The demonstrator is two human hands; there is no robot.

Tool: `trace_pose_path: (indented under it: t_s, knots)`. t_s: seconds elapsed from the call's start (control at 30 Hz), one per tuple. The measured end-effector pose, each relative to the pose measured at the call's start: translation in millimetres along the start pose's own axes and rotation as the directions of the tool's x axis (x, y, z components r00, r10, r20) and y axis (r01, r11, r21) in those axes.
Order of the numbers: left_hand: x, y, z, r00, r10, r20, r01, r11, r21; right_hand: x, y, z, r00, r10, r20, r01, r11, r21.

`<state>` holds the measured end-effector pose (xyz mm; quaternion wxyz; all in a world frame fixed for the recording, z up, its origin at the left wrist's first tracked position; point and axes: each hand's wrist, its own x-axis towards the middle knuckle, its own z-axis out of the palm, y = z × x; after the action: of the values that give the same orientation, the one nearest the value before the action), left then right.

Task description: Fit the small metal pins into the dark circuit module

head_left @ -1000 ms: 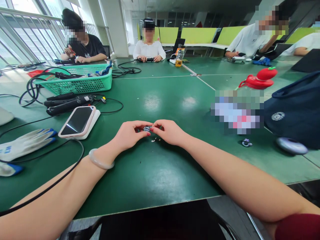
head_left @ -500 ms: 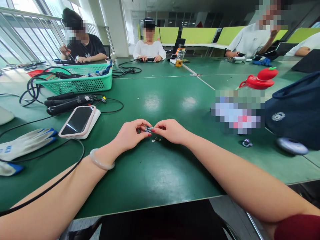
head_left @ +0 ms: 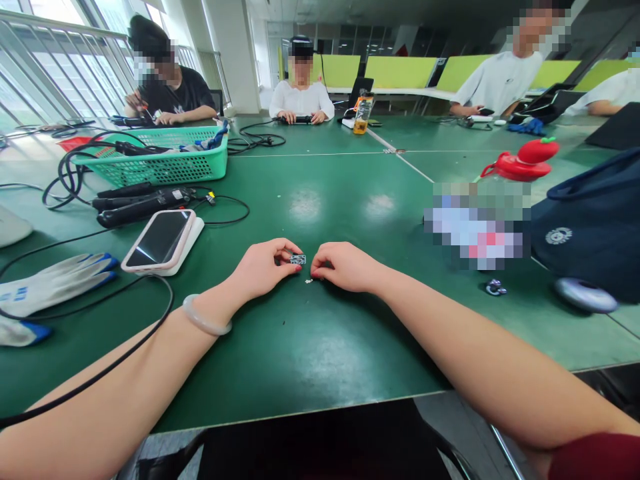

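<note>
Foremost in left grip (head_left: 263, 268), small part (head_left: 299, 259)

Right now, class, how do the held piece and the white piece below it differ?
The grey patterned piece looks larger than the white piece. The left hand pinches the grey patterned piece; the white piece lies on the table. Both are near the right hand.

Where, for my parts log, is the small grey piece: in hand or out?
In: left hand pinches the grey piece by one end.

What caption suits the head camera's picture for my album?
Left hand, fingers pinching a small part; right hand beside a tiny white piece on a green table.
</note>
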<state>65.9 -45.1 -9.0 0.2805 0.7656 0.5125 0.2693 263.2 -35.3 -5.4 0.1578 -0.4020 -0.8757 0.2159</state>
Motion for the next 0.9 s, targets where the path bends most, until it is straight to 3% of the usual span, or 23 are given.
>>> trace_pose_path:
  t_s: [0.17, 0.4, 0.7, 0.9]
  knots:
    - [-0.1, 2.0, 0.0, 1.0, -0.019, 0.008, 0.02, 0.997, -0.077, 0.4, -2.1, 0.3, 0.978, 0.067, -0.2, -0.044, 0.992, 0.116]
    - [-0.4, 8.0, -1.1, 0.996, -0.076, 0.056, 0.089, 0.957, -0.275, -0.8, -5.5, 2.2, 0.948, 0.079, -0.308, -0.012, 0.977, 0.214]
    - [-0.1, 10.1, -1.1, 0.99, -0.119, 0.082, 0.144, 0.783, -0.605, -6.7, -9.5, -2.8, 0.888, -0.172, -0.427, 0.155, 0.985, -0.073]
    - [0.3, 9.6, -1.8, 0.99, -0.104, 0.09, 0.138, 0.706, -0.695, -5.7, -6.0, -0.3, 0.868, -0.283, -0.408, 0.183, 0.946, -0.268]
